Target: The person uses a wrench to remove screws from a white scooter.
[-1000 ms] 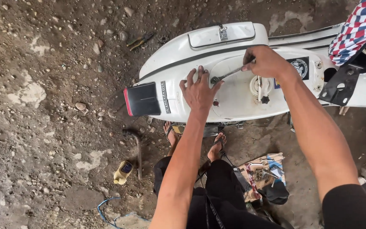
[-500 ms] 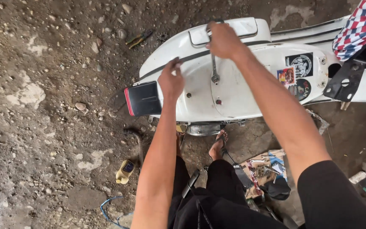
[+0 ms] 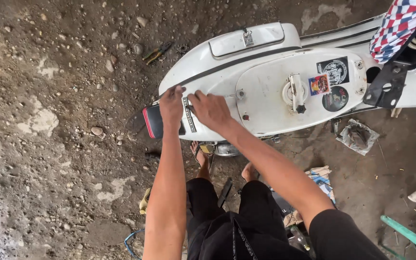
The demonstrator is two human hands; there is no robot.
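A white scooter (image 3: 227, 62) lies across the dirt ground, its side panel (image 3: 270, 103) facing up. My left hand (image 3: 172, 107) sits on the scooter's rear end just above the red and black tail light (image 3: 153, 121), fingers curled over the body's edge. My right hand (image 3: 211, 110) is beside it, almost touching, fingers bent and pinched at the dark strip next to the tail light. Whether it holds a tool is hidden under the hand. Round stickers (image 3: 335, 72) mark the panel to the right.
Pliers (image 3: 157, 52) lie on the ground beyond the scooter. A chequered cloth (image 3: 400, 24) hangs at the top right and a crumpled grey bag (image 3: 357, 136) lies below it. My sandalled feet (image 3: 201, 156) stand by the scooter. A green frame (image 3: 410, 236) is at the lower right, and a yellow-handled tool (image 3: 144, 200) lies by my left leg.
My right hand has left the panel's top, where it held a long tool, and come down to the tail end. My left hand slid slightly towards the tail light. The view moved closer.
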